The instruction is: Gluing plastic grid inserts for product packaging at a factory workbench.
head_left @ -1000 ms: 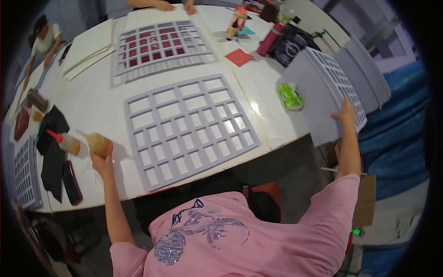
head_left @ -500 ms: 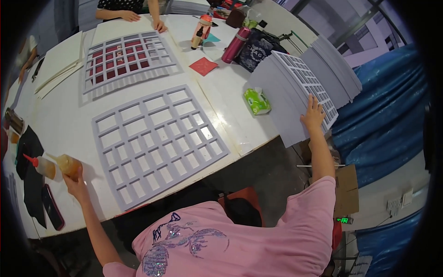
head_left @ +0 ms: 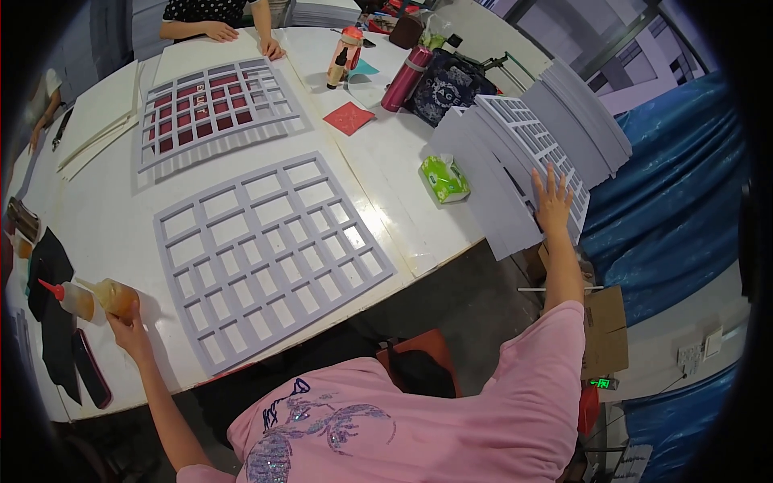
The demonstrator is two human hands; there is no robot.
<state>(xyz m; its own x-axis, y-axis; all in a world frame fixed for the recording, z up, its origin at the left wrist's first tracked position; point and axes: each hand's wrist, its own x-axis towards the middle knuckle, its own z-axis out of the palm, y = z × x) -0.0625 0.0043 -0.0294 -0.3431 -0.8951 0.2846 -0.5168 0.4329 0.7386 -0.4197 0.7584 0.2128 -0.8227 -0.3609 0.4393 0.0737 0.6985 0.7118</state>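
Note:
My left hand [head_left: 127, 322] grips a squeeze bottle [head_left: 95, 297] of amber liquid with a red nozzle, lying near the table's left front corner. A grey grid panel [head_left: 266, 253] lies flat on the white table [head_left: 386, 169] in front of me. My right hand [head_left: 552, 200] is stretched out to the right, fingers spread, resting flat on a fanned stack of grey grid panels [head_left: 539, 137] that overhangs the table's right edge.
A second grey grid [head_left: 213, 105] over a dark red sheet lies further back, with another person's hands [head_left: 241, 36] at it. A green tissue pack [head_left: 443, 179], red card [head_left: 348, 117], bottles [head_left: 403, 76], dark bag [head_left: 451, 84], phone [head_left: 90, 370], cardboard box [head_left: 604, 330].
My right hand has moved along the stack of grid panels and now lies flat on top of it. The left hand keeps hold of the bottle.

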